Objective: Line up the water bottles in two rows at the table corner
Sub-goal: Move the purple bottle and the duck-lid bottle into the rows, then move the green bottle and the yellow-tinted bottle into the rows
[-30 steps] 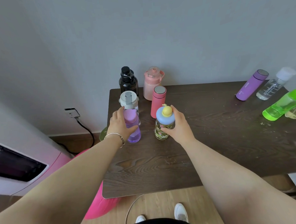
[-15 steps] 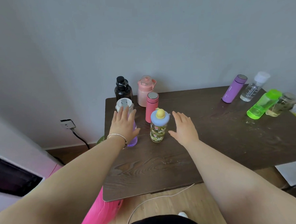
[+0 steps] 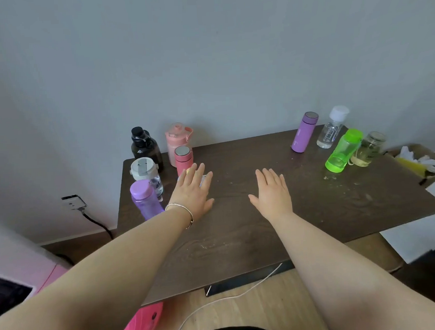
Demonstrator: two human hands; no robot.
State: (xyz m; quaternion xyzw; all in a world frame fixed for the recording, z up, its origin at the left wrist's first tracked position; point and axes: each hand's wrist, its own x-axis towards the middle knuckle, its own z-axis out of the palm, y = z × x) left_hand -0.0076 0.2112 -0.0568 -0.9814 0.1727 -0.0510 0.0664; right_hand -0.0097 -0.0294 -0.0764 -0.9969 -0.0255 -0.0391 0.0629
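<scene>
Several bottles stand in two rows at the far left corner of the dark wooden table: a black bottle, a pale pink jug, a white-lidded clear bottle, a pink flask and a purple-capped bottle. My left hand is open above the table and hides most of the yellow-topped bottle behind it. My right hand hovers open over the table's middle, holding nothing. At the far right stand a purple flask, a clear white-capped bottle, a green bottle and a glass jar.
A wall runs behind the table, with a socket and black cable at the lower left. A pink object and a white cable lie on the floor in front. Paper and a box with yellow things sit at the right.
Both hands let go of the purple-capped and yellow-topped bottles and opened. They have shifted right, the left hand now in front of the yellow-topped bottle. The camera has turned right.
</scene>
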